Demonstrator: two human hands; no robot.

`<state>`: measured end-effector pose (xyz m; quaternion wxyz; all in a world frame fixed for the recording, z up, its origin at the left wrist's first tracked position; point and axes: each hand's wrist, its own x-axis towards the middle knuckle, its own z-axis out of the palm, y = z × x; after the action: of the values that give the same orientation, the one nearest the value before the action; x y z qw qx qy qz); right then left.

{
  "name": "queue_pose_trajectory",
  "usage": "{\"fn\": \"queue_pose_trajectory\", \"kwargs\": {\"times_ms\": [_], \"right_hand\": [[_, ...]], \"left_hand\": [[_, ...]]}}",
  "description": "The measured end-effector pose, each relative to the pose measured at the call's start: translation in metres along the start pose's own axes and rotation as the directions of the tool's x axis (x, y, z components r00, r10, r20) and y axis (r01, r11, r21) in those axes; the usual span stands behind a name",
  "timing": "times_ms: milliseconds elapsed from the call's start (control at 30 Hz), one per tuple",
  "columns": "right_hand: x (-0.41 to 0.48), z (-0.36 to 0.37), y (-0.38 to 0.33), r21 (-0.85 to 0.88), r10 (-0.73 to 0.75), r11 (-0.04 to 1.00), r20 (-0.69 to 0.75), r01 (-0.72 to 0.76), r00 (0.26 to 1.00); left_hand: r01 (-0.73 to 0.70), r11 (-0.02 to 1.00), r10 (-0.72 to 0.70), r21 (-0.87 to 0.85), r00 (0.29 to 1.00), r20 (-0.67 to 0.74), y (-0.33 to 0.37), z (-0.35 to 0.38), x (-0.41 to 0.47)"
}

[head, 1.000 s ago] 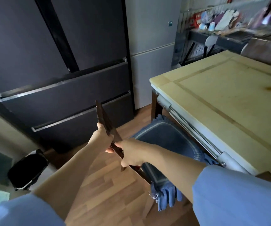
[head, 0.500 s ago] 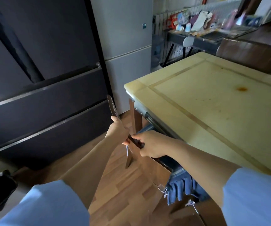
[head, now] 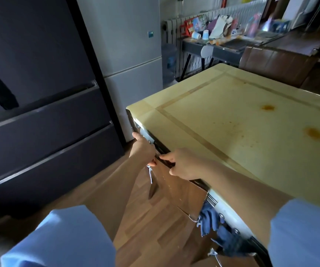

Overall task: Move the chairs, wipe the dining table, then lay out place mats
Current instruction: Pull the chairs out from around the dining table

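Because the one wooden chair (head: 186, 191) in the head view, tucked against the near edge of the single dining table (head: 232, 116), looks rigid and fairly heavy, its dark top rail seems the best hold, and the left hand (head: 142, 149) and right hand (head: 184, 164) both clasp it there, side by side.

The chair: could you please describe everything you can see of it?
The chair is brown wood, with a flat back panel under a dark top rail. Its back stands close against the dining table edge, seat hidden beneath. The left hand and right hand grip the rail; blue cushion fabric hangs at its side.
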<state>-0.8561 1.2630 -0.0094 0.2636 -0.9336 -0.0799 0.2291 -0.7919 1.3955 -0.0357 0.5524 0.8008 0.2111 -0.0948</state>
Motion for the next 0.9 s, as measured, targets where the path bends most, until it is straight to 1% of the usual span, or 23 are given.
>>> {"fn": "queue_pose_trajectory", "kwargs": {"times_ms": [67,100,133,200,267,367,467,500,567,600,700,733,800,900], "right_hand": [[0.002,-0.001,0.001,0.027,0.011,1.0,0.024,-0.011,1.0],[0.002,-0.002,0.001,0.033,0.012,0.999,0.025,-0.013,1.0],[0.002,-0.002,0.001,0.03,0.01,0.999,0.023,-0.011,1.0],[0.003,-0.001,-0.001,-0.001,0.012,1.0,0.018,-0.012,1.0],[0.002,0.002,-0.003,-0.022,0.013,1.0,0.008,-0.013,1.0],[-0.003,0.004,-0.002,-0.004,0.027,1.0,-0.024,-0.027,0.999],[-0.017,0.004,0.0,-0.014,0.046,0.999,-0.066,-0.047,0.997],[-0.023,0.002,0.001,-0.019,0.048,0.999,-0.089,-0.049,0.995],[-0.035,-0.003,0.0,-0.024,0.035,0.999,-0.148,-0.039,0.988],[-0.041,-0.006,0.0,-0.028,0.027,0.999,-0.175,-0.033,0.984],[-0.06,-0.015,-0.004,-0.034,0.031,0.999,-0.224,-0.04,0.974],[-0.066,-0.017,-0.005,-0.035,0.038,0.998,-0.234,-0.047,0.972],[-0.088,-0.021,-0.007,-0.039,0.058,0.997,-0.25,-0.07,0.967],[-0.123,-0.025,-0.008,-0.024,0.102,0.993,-0.272,-0.113,0.957]], "left_hand": [[-0.067,0.988,0.064,0.138,0.998,0.03,-0.003,0.003,0.007],[-0.07,0.988,0.069,0.138,0.998,0.015,-0.006,0.002,0.008],[-0.088,0.975,0.08,0.203,0.996,0.049,-0.007,0.003,0.007],[-0.125,0.959,0.104,0.253,0.99,0.093,-0.006,0.005,0.002],[-0.129,0.959,0.111,0.251,0.99,0.087,-0.008,0.005,-0.001],[-0.115,0.968,0.099,0.223,0.992,0.084,-0.006,0.003,-0.006],[-0.088,0.977,0.064,0.196,0.99,0.124,-0.003,-0.003,-0.012],[-0.096,0.965,0.068,0.242,0.99,0.121,-0.002,-0.006,-0.017],[-0.171,0.895,0.138,0.412,0.984,0.109,-0.002,-0.011,-0.031],[-0.223,0.847,0.197,0.483,0.975,0.106,-0.003,-0.012,-0.039],[-0.388,0.667,0.383,0.636,0.911,0.154,-0.001,-0.012,-0.066],[-0.427,0.619,0.415,0.659,0.89,0.187,0.001,-0.011,-0.074],[-0.499,0.563,0.459,0.659,0.851,0.253,0.009,-0.01,-0.093],[-0.587,0.538,0.496,0.605,0.801,0.335,0.022,-0.008,-0.124]]}}
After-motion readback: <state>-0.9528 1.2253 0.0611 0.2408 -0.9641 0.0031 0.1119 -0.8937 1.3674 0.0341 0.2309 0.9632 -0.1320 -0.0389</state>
